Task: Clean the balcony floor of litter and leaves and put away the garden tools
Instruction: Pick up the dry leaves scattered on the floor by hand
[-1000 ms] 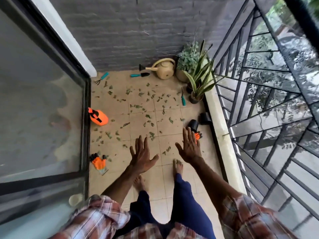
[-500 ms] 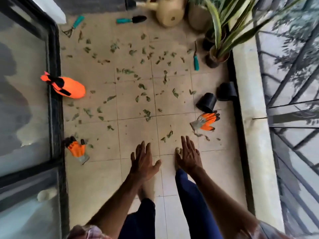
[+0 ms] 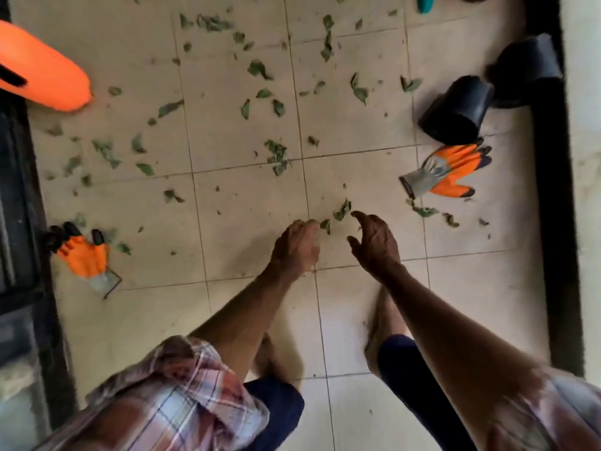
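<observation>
**Leaf litter at frame centre, both hands lowered to it**

Leaves [image 3: 276, 156] are found scattered over the beige tiled floor [image 3: 244, 206], thickest across the upper half of the frame. A small cluster [image 3: 342, 210] lies at centre, just beyond the fingertips of both hands.

The left hand [image 3: 297, 245] is held low over the tiles with its fingers curled under, knuckles uppermost, touching or nearly touching a leaf [image 3: 325, 226]. Whether anything is gripped inside the curl cannot be told. The right hand [image 3: 374, 242] is set just beside it, fingers bent like a claw and thumb spread apart; nothing is seen held in it.

An orange spray bottle [image 3: 42, 70] is noted lying at the upper left, against the dark door frame [image 3: 19, 190]. An orange glove [image 3: 83, 255] with black fingertips lies at the left edge. An orange-and-grey glove [image 3: 445, 172] lies at the right, just below a black plant pot [image 3: 455, 109] tipped on its side. A second black pot [image 3: 527, 66] is seen further to the upper right, next to a dark strip [image 3: 553, 190] running down the right side. The end of a teal tool handle [image 3: 424, 0] is cut off by the top edge.

Bare feet [image 3: 383, 320] are planted on the tiles in the lower half, and plaid sleeves [image 3: 169, 395] fill the bottom corners.
</observation>
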